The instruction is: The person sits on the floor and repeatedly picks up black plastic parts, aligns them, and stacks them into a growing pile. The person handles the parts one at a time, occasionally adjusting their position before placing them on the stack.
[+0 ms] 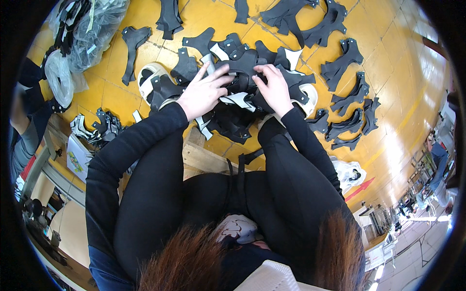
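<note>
- Black floppy cut pieces (231, 122) all over, main heap sitting between the cream sandals (147, 80) on a yellow floor (388, 72).
- Left hand (203, 94): fingers splayed over the heap, not closed on anything I can see, right by a pale grey roll (208, 63).
- Right hand (273, 88): thumb and fingers curled at the heap's edge; can't tell if anything's pinched.
- Partway along, I'd say: separate bunches (342, 63) already lie around the heap.
- Left over, imo: that jumbled middle, white bits (238, 100) included.
</note>
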Demonstrator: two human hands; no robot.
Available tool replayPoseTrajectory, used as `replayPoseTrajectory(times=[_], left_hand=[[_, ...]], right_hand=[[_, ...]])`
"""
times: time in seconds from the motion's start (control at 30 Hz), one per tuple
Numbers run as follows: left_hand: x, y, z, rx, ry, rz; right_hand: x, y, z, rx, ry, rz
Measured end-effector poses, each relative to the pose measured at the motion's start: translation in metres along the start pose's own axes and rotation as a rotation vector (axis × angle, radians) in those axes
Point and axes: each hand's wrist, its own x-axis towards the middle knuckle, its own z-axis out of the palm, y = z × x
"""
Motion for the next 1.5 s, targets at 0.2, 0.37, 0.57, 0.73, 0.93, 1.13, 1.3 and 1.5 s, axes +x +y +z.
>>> replayPoseTrajectory(times=[0.2, 0.37, 0.57, 0.73, 0.93, 1.13, 1.3, 1.5], left_hand=[[-0.008, -0.002, 0.014, -0.291, -0.271, -0.059], [-0.008, -0.002, 0.023, -0.518, 0.051, -0.026], [-0.004, -0.008, 0.021, -0.321, 0.291, -0.124], [-0.006, -0.010, 0.018, -0.237, 0.059, -0.032], [-0.003, -0.007, 0.013, -0.437, 0.003, -0.122], [-0.001, -0.006, 0.013, -0.769, 0.189, -0.296], [0.006, -0.013, 0.017, -0.382, 0.097, -0.094], [-0.001, 0.001, 0.011, -0.192, 0.137, -0.134]], right_hand=[[0.002, 0.005, 0.009, -0.212, 0.016, 0.027], [-0.009, -0.002, 0.009, -0.133, 0.114, -0.120], [-0.019, -0.008, 0.000, 0.068, -0.196, -0.277], [-0.026, -0.008, 0.004, -0.050, -0.062, -0.266], [-0.021, -0.002, 0.013, -0.104, -0.049, -0.059], [-0.020, -0.005, 0.003, 0.249, -0.285, -0.291], [0.000, -0.002, 0.010, 0.094, -0.147, -0.309], [0.020, 0.010, 0.014, -0.352, 0.004, -0.258]])
